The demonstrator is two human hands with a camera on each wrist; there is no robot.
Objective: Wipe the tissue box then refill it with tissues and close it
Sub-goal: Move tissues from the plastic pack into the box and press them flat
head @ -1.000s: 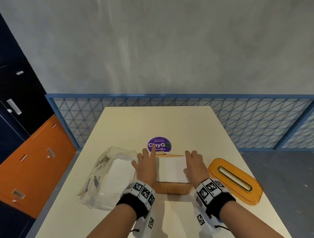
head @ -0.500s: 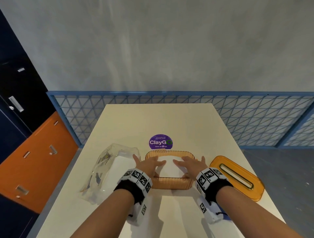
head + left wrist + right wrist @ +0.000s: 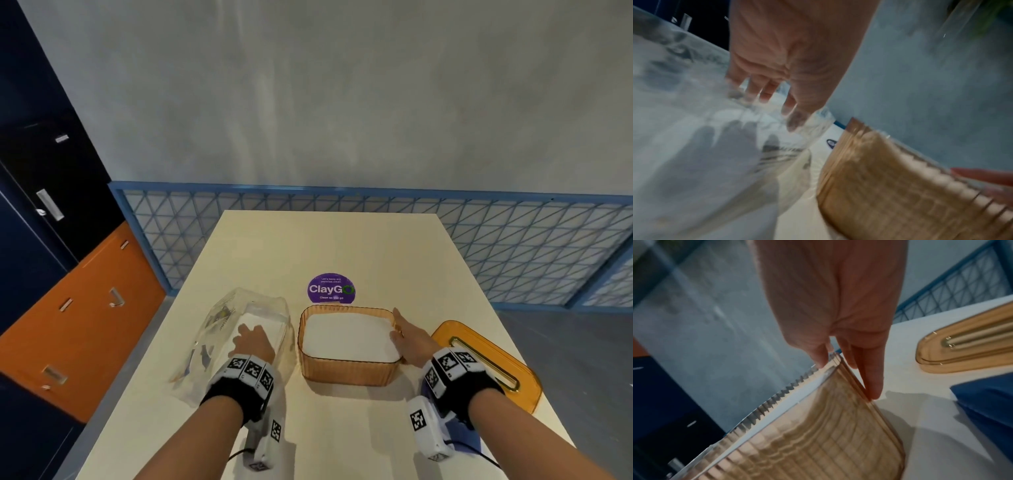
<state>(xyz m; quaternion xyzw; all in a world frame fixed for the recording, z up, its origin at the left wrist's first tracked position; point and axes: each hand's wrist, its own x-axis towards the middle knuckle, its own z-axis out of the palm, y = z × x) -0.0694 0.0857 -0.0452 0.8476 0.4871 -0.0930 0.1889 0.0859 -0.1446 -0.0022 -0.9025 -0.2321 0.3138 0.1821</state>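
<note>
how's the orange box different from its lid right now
The tissue box is a deep ribbed tub, open on top and filled with white tissues; the lid is a shallow smooth cover with a slot. The right hand touches the box, not the lid. Both are translucent orange on the table.

Cream rectangular table (image 3: 329,246): far half bare past the flat purple round sticker (image 3: 331,288), open passage there. Near edge between the two forearms also bare. Ribbed amber plastic tissue box (image 3: 349,371) stands mid-table, top open, white tissue stack (image 3: 349,337) filling it close to the rim. Right hand (image 3: 411,341) sits at the box's right wall, blocking that side. Amber oval lid with slot (image 3: 493,363) lies flat just right of that hand; narrow gap between lid and box. Blue cloth (image 3: 986,404) lies near the lid, toward the table's near edge. Crumpled clear plastic tissue pack (image 3: 219,335) fills the left side, left hand (image 3: 253,344) on it; slim strip between pack and box.
</note>
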